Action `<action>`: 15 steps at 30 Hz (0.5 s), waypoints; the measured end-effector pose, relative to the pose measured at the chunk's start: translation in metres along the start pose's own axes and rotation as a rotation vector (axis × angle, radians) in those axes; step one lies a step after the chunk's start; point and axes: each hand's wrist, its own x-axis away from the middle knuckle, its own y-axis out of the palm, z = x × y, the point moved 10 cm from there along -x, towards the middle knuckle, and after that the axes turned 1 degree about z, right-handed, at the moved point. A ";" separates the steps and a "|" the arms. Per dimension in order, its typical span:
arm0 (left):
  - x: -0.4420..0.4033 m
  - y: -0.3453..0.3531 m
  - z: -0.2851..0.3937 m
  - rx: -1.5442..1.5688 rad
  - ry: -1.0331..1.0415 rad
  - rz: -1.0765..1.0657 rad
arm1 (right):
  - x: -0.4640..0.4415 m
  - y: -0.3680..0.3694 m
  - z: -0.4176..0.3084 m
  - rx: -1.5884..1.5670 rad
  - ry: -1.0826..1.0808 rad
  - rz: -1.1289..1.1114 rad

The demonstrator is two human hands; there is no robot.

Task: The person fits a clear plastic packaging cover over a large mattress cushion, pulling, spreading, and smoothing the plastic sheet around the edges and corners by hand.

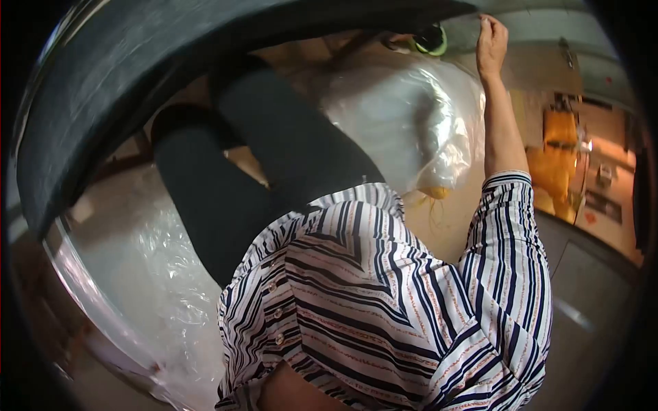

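A wide dark cloth (130, 89) stretches across the top of the head view, from the far left to a narrow tip at the upper right. At that tip is my right hand (492, 46), its fingers closed in a pinch at the edge of the cloth. My right arm reaches out in a striped sleeve. My left hand is out of sight. Below the cloth are my dark-trousered legs (288, 130).
Clear plastic wrapping (439, 130) covers a pale bulky bundle right of my legs. More crumpled clear plastic (168, 267) lies to the left. A green-rimmed item (432, 42) sits past the bundle. Orange-yellow material (554, 168) stands farther right.
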 end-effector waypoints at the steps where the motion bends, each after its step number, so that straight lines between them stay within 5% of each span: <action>1: 0.006 -0.024 -0.012 0.010 -0.045 0.015 | 0.018 -0.004 0.047 -0.019 0.105 -0.019; 3: 0.014 -0.082 -0.021 0.021 -0.117 0.070 | 0.065 -0.013 0.151 -0.066 0.319 -0.059; 6: 0.007 -0.206 -0.026 0.026 -0.147 0.168 | 0.138 -0.036 0.174 -0.204 0.663 -0.001; 10: 0.003 -0.327 0.052 -0.038 -0.053 0.429 | 0.183 -0.010 0.208 -0.391 0.951 0.058; 13: 0.055 -0.370 0.137 -0.114 0.213 0.750 | 0.183 0.034 0.207 -0.461 1.062 0.076; 15: 0.090 -0.350 0.185 -0.218 0.336 0.752 | 0.173 0.054 0.201 -0.564 1.086 0.069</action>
